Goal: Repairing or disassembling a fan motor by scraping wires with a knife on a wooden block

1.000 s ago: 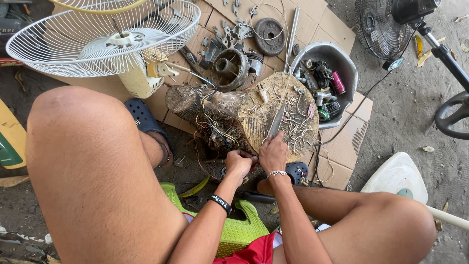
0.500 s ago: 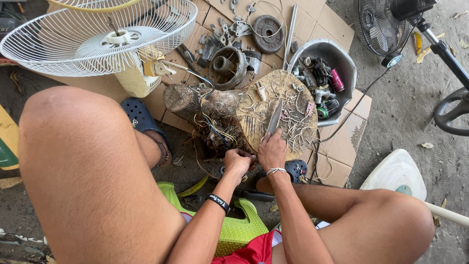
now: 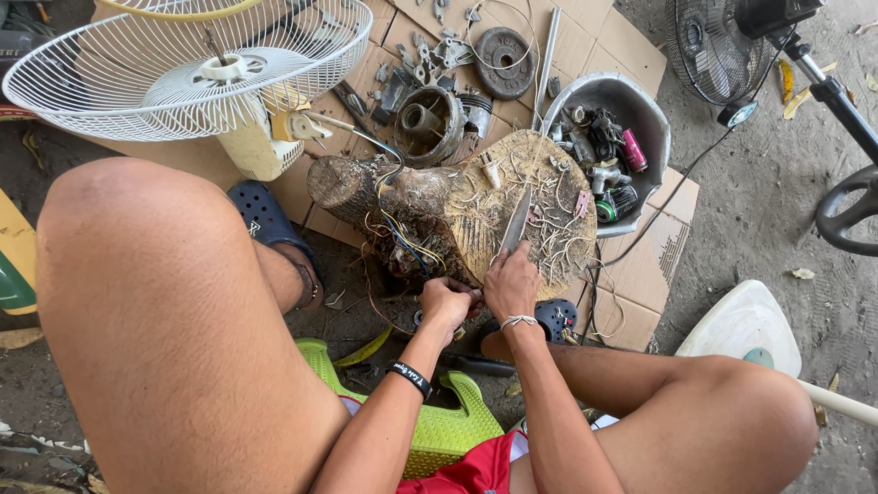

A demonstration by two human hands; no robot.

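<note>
Head view: my right hand (image 3: pixel 512 285) grips the knife (image 3: pixel 515 223), my left hand (image 3: pixel 445 302) pinches wire (image 3: pixel 412 245); a slip could cut my fingers.

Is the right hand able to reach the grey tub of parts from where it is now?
Probably yes. The right hand holds a knife on the stump, and the tub sits just beyond the stump with nothing standing between them. The knife would occupy that hand, though.
</note>
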